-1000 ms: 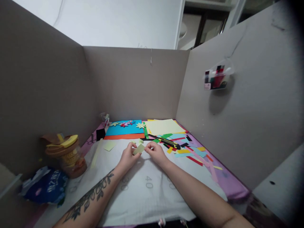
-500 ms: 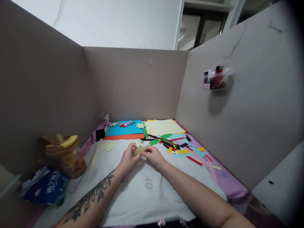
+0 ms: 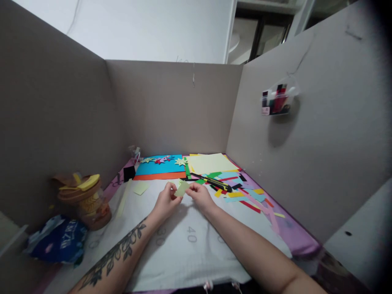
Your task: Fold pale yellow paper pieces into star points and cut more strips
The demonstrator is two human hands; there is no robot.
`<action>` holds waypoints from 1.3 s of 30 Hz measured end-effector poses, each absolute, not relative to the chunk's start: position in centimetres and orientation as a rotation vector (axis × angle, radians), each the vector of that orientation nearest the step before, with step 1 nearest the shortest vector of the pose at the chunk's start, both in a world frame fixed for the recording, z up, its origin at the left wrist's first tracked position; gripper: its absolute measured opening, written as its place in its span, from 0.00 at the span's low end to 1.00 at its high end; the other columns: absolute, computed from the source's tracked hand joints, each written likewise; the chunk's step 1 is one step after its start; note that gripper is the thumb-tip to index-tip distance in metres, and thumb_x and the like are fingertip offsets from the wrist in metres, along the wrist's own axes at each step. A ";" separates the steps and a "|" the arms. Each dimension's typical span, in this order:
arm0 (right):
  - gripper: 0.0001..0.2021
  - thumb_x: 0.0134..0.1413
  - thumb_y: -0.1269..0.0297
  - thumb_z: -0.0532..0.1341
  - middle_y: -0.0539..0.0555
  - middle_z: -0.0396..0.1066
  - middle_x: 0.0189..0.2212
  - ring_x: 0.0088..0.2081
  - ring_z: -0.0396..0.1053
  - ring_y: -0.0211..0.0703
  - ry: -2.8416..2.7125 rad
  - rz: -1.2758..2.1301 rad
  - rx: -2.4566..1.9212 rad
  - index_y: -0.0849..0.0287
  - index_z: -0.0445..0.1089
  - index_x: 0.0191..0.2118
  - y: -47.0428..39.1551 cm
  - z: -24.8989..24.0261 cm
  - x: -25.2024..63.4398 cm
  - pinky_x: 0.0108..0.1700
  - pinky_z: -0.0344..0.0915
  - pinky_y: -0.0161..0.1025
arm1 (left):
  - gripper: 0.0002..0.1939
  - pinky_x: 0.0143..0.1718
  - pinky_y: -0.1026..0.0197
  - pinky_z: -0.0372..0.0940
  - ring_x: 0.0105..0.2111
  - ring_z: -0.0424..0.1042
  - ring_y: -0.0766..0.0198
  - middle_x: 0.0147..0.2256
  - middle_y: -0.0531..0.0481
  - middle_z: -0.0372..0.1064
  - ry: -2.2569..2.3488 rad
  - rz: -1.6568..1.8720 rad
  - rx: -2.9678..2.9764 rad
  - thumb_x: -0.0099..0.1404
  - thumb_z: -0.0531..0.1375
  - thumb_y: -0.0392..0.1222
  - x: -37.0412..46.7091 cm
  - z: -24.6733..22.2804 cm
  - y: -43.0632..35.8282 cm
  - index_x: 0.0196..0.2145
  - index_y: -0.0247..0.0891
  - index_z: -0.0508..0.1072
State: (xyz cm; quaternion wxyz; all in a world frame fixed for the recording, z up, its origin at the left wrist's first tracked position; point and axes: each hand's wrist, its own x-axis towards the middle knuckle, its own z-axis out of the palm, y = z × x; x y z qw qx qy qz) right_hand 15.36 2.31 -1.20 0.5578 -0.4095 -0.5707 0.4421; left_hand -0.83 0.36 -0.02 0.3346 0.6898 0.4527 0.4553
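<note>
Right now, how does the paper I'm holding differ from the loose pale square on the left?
The held paper tilts between your left hand and right hand; the loose square lies on the white sheet. The hands partly cover the held paper; the loose square shows whole. Both are pale green.

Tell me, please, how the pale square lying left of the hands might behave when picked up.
The pale square is probably light, as it looks like thin paper. Lying nearly flat on the sheet, it may be awkward to pinch. It might stay fairly stiff: the similar held piece shows no clear droop.
</note>
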 end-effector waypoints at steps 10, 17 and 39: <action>0.05 0.48 0.63 0.60 0.54 0.64 0.36 0.37 0.64 0.41 -1.633 0.713 -0.934 0.58 0.70 0.32 1.9 0.2 17.7 0.31 0.59 0.34 | 0.12 0.24 0.68 0.52 0.21 0.62 0.69 0.21 0.61 0.62 1.425 1.063 1.995 0.54 0.56 0.34 -1.7 -0.8 0.8 0.34 0.42 0.56; 0.04 0.48 0.69 0.60 0.53 0.66 0.37 0.39 0.64 0.41 -1.795 0.583 -0.952 0.57 0.70 0.33 1.1 -0.1 16.6 0.32 0.60 0.34 | 0.12 0.26 0.68 0.52 0.23 0.63 0.67 0.23 0.60 0.63 1.422 0.984 2.083 0.55 0.55 0.34 -1.5 -0.7 0.5 0.35 0.42 0.56; 0.05 0.44 0.73 0.59 0.51 0.64 0.34 0.39 0.64 0.41 -1.834 0.549 -1.022 0.57 0.68 0.30 1.8 -1.3 16.8 0.33 0.61 0.34 | 0.06 0.28 0.65 0.53 0.29 0.69 0.61 0.29 0.52 0.68 1.603 0.752 2.309 0.59 0.54 0.37 -1.5 0.0 -0.1 0.36 0.42 0.61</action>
